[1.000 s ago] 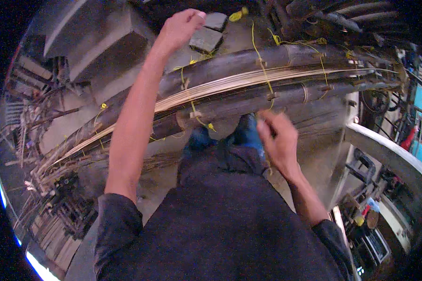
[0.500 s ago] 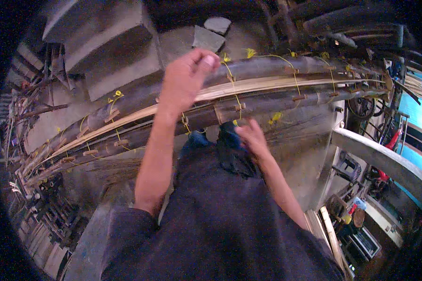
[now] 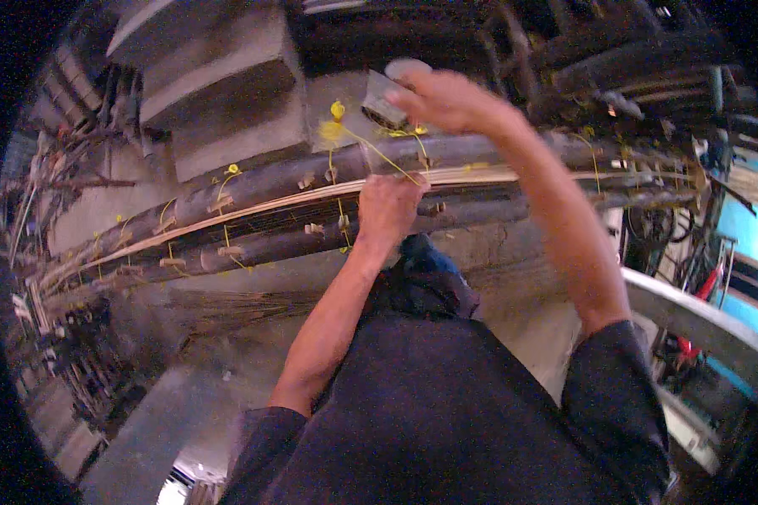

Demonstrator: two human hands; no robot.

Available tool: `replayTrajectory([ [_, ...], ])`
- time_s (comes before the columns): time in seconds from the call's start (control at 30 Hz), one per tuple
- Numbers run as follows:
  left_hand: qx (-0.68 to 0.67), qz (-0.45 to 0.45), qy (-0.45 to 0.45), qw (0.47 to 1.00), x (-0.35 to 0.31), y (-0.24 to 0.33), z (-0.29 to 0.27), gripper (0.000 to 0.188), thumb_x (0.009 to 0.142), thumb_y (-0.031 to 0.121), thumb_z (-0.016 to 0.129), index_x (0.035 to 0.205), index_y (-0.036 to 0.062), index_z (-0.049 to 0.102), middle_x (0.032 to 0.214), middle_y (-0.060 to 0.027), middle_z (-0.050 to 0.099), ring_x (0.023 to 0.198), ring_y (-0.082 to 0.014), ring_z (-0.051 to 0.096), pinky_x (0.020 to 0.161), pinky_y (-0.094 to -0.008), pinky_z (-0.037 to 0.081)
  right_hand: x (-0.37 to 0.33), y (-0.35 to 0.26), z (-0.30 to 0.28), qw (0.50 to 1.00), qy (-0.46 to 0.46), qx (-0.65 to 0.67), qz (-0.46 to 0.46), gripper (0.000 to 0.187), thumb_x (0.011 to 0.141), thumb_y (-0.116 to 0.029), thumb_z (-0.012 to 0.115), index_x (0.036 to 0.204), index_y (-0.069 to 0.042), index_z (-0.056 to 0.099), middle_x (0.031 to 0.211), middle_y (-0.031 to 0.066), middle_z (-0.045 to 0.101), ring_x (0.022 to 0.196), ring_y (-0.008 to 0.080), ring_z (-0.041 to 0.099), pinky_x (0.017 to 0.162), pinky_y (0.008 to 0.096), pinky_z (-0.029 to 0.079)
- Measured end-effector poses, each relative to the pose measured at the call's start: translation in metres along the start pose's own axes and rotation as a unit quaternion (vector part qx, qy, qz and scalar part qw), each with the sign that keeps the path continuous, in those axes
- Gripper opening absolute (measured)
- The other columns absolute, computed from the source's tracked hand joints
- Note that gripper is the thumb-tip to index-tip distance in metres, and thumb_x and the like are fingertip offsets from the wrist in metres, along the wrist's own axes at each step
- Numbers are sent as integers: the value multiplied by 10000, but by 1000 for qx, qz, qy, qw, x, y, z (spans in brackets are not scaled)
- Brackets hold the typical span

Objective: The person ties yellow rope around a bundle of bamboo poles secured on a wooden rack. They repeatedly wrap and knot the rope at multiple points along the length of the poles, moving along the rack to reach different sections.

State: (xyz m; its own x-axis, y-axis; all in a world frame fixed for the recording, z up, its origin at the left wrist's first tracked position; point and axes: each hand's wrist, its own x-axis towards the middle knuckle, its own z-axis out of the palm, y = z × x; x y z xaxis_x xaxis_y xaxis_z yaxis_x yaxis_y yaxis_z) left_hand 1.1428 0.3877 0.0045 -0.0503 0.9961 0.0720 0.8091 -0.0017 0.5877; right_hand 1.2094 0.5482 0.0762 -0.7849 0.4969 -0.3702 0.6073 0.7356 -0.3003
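A long bundle of thin pale strips [image 3: 299, 200] runs between a dark far pole [image 3: 282, 177] and a dark near pole [image 3: 265, 242]. Small wooden pegs sit in both poles, and yellow cord ties cross the gap. My left hand [image 3: 387, 206] is closed over the strips near the middle. A taut yellow cord [image 3: 379, 155] runs from beyond the far pole into its fingertips. Above the far pole, my right hand [image 3: 446, 99] is raised, blurred, its thumb and fingers apart with nothing visible between them. A yellow cord tie [image 3: 421, 147] lies on the pole below it.
Concrete steps [image 3: 236, 109] rise beyond the far pole at left. A grey block [image 3: 379, 97] stands on the floor past the poles, partly behind my right hand. Dark poles or pipes lie at the far right. A concrete ledge [image 3: 699, 313] is at the right.
My left hand has come down from above the far pole onto the strips. My right hand has swung from the near side up and across the poles. The view has shifted.
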Motion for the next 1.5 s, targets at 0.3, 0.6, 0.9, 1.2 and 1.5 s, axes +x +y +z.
replayTrajectory([
  [0.3, -56, 57, 41, 996, -22, -23, 19, 164, 800, 192, 573, 866, 89, 682, 834, -82, 675, 744, -286, 626, 683, -383, 465, -128, -47, 148, 875, 43, 462, -138, 192, 804, -95, 573, 976, -58, 499, 772, 129, 556, 712, 305, 604, 624, 368, 488],
  [0.6, -244, -180, -118, 946, 102, -16, 18, 341, 915, 328, 495, 794, 21, 578, 628, -21, 523, 586, -162, 536, 546, -311, 430, -121, -48, 199, 954, 42, 258, -146, 175, 777, -171, 542, 936, -99, 559, 617, 120, 584, 588, 342, 602, 518, 462, 470],
  [0.9, -261, -261, -201, 907, 144, -82, 9, 384, 823, 334, 612, 1053, 31, 558, 888, -57, 566, 812, -130, 541, 681, -296, 483, -176, 50, 107, 931, 342, 130, 13, 340, 637, -36, 652, 973, -84, 624, 1019, 103, 605, 971, 291, 565, 774, 381, 488],
  [1.2, -117, -210, -85, 967, 110, -115, -25, 867, 738, 494, 679, 1361, -6, 339, 1267, -189, 510, 1176, -272, 492, 971, -357, 390, -194, 105, 39, 946, 283, 138, 74, 137, 761, -61, 652, 896, -72, 635, 796, 103, 636, 731, 249, 638, 643, 323, 499],
  [1.5, -246, -248, -98, 932, 51, -54, -91, 395, 899, 302, 560, 1213, 62, 536, 1113, -77, 615, 1015, -169, 576, 881, -294, 419, -178, 100, 42, 973, 205, 107, 25, 64, 736, -156, 629, 784, -114, 623, 758, 117, 622, 719, 327, 610, 620, 400, 468],
])
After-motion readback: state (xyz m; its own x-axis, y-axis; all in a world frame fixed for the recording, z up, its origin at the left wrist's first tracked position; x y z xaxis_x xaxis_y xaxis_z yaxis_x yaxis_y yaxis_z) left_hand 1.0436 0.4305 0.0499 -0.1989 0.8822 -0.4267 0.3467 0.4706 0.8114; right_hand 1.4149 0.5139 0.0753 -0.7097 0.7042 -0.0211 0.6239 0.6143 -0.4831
